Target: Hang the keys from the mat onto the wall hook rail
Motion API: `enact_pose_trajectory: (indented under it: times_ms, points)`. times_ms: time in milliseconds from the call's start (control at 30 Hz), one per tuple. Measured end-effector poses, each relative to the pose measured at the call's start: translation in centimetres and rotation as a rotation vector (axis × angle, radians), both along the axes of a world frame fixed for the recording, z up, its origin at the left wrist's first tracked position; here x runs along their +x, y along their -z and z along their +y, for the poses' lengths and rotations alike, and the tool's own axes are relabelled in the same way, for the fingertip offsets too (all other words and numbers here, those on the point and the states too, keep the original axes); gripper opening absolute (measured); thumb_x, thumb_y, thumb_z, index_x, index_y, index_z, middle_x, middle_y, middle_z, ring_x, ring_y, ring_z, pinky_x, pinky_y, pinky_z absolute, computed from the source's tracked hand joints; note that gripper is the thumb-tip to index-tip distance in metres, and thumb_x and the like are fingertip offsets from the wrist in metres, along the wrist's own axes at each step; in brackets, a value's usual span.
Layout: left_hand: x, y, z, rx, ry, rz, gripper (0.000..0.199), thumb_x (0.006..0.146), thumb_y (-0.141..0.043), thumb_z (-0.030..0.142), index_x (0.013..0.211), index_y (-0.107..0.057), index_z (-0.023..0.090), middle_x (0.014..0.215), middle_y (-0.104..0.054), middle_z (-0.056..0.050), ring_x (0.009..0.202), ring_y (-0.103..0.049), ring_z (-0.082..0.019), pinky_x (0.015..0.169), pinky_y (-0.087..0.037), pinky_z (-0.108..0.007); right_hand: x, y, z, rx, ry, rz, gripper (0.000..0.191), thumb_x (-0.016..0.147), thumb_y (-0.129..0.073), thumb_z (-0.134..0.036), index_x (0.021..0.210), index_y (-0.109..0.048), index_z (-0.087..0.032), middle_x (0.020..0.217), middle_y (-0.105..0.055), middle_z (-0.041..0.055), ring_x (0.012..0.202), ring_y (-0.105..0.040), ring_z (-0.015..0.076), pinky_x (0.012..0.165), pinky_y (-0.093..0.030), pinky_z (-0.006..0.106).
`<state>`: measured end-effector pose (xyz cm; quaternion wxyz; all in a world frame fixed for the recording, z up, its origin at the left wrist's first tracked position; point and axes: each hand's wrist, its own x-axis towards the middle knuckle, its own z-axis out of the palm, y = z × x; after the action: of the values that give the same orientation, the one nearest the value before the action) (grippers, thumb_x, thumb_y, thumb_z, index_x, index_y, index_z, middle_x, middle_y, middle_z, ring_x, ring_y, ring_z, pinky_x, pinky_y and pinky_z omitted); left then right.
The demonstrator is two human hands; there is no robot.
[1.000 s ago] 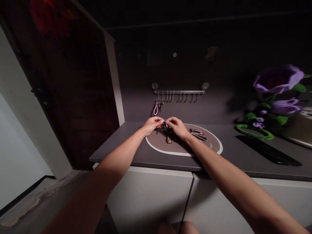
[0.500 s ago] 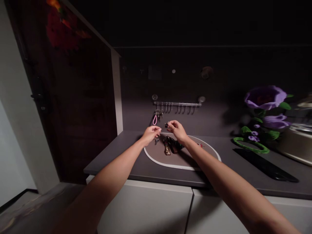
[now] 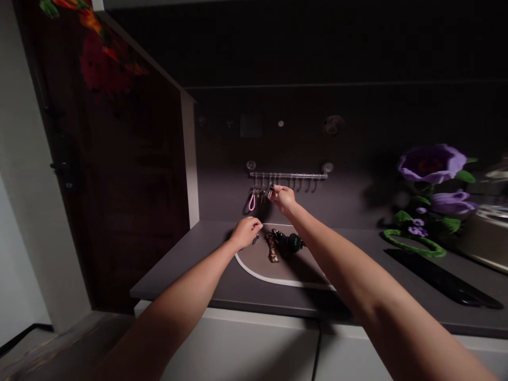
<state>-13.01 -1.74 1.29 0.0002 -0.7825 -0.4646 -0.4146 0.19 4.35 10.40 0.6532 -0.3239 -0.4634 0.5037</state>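
Observation:
My right hand (image 3: 283,198) is raised in front of the hook rail (image 3: 289,175), pinching a small key (image 3: 271,190) with a dark top and a shiny metal lower part. Beside it, a bunch of keys (image 3: 260,195) with a pink loop strap (image 3: 252,202) hangs from the left end of the rail. My left hand (image 3: 246,232) is lower, over the left part of the oval mat (image 3: 257,272), its fingers closed; what they hold, if anything, is hidden. Small dark keys (image 3: 255,239) show just below those fingers. A brown key strap (image 3: 273,251) and a black key fob (image 3: 293,243) lie on the mat.
The mat lies on a dark countertop (image 3: 178,264) against the wall. To the right stand purple flowers (image 3: 432,164) with a green ring (image 3: 413,243), a long black object (image 3: 440,278) and a beige pot-like vessel (image 3: 486,238). A dark door (image 3: 130,211) is at the left.
My right hand has risen toward the hooks with the key. My left hand has dropped closer to the mat. The view has tilted slightly upward.

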Motion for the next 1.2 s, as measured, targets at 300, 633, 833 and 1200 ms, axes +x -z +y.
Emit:
enact_pose_trajectory:
  times_ms: [300,633,833,1200]
  points:
    - [-0.1,0.1,0.1,0.011,-0.024,0.038,0.019,0.080,-0.047,0.023,0.075,-0.063,0.015,0.074,-0.059,-0.003,0.068,-0.051,-0.012,0.064,-0.037,-0.023,-1.3,-0.7,1.3,-0.115,0.034,0.116,0.013,0.079,-0.047,-0.007,0.070,-0.050,-0.015,0.051,-0.050,-0.0055,0.046,-0.048,0.0037,0.053,-0.050,0.020]
    - [-0.3,0.0,0.3,0.005,-0.054,0.078,0.019,0.080,-0.046,0.024,0.078,-0.064,0.016,0.076,-0.060,-0.004,0.070,-0.052,-0.013,0.066,-0.038,-0.024,-1.3,0.0,1.1,-0.186,-0.008,0.099,0.012,0.080,-0.047,-0.009,0.070,-0.050,-0.015,0.050,-0.050,-0.0047,0.047,-0.049,0.0047,0.053,-0.050,0.021]
    - [-0.4,0.0,0.4,-0.005,-0.064,0.086,0.019,0.080,-0.047,0.023,0.079,-0.064,0.016,0.078,-0.061,-0.004,0.074,-0.054,-0.014,0.069,-0.039,-0.025,-1.1,0.6,1.8,-0.160,-0.034,0.049,0.012,0.079,-0.045,-0.007,0.074,-0.052,-0.015,0.054,-0.053,-0.0041,0.047,-0.049,0.0050,0.054,-0.049,0.022]
    - [-0.6,0.1,0.7,-0.014,-0.081,0.068,0.018,0.079,-0.047,0.022,0.079,-0.064,0.016,0.081,-0.063,-0.005,0.078,-0.054,-0.015,0.071,-0.040,-0.025,-0.2,1.2,1.6,-0.130,-0.047,-0.007,0.013,0.077,-0.046,-0.007,0.068,-0.050,-0.015,0.052,-0.054,-0.0026,0.047,-0.050,0.0059,0.052,-0.048,0.021]
